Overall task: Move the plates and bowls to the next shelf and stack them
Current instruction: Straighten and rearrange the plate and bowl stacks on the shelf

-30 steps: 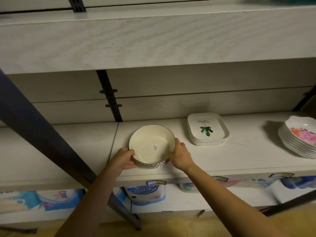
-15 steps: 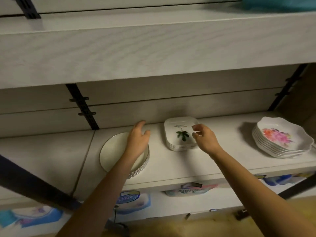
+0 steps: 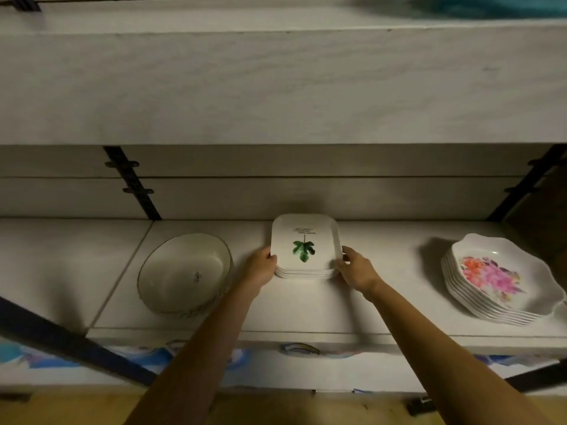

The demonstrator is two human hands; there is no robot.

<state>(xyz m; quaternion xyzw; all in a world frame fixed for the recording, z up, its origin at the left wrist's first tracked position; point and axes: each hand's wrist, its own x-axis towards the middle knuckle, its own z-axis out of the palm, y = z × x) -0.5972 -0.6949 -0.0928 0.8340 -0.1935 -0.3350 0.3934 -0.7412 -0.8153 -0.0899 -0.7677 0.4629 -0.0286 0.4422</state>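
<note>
A stack of white square plates with a green leaf print (image 3: 305, 240) sits at the middle of the shelf board (image 3: 383, 280). My left hand (image 3: 260, 268) grips the stack's left side and my right hand (image 3: 356, 268) grips its right side. To the left stands a stack of round cream bowls with a dark rim (image 3: 184, 273), with no hand on it. At the far right rests a stack of white scalloped plates with pink flowers (image 3: 494, 277).
A deep white shelf (image 3: 276, 87) overhangs just above. Black uprights (image 3: 132, 182) run down the back wall, and a dark diagonal bar (image 3: 61, 338) crosses at lower left. Blue and white packages (image 3: 147, 358) lie on the level below.
Both hands let go of the round bowls, which stay at the left, and moved right onto the two sides of the leaf plate stack. The view shifted right.
</note>
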